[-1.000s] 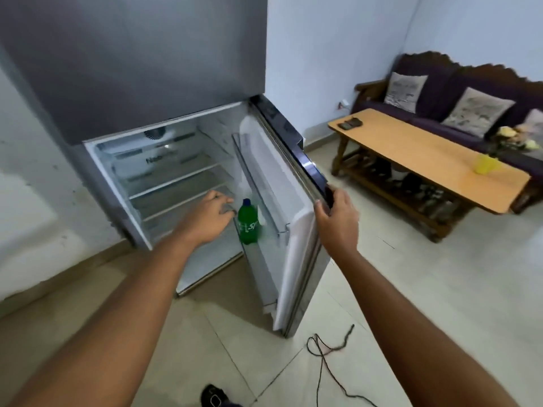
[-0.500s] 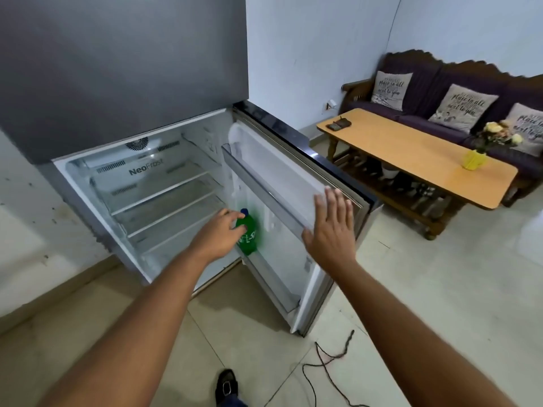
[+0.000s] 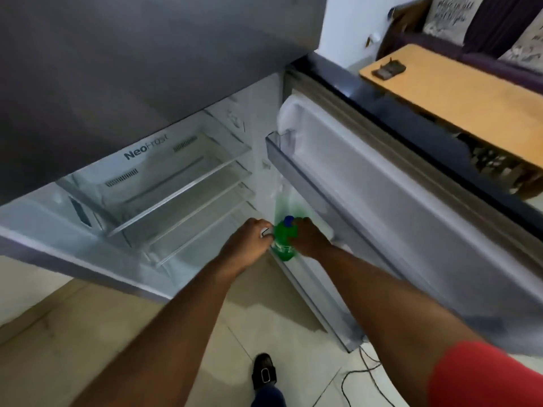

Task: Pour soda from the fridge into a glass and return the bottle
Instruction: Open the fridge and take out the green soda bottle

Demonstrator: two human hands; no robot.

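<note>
1. The green bottle stands low in the fridge door, beside the empty shelves.
2. The right hand wraps its side; the left hand seems to grip the other side, though blur hides the fingers.
3. Lifting it clear needs care under the door's upper rack; open floor lies behind.

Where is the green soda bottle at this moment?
In the head view, the green soda bottle is low in the open fridge door, just right of the shelves, between the left hand and right hand.
</note>
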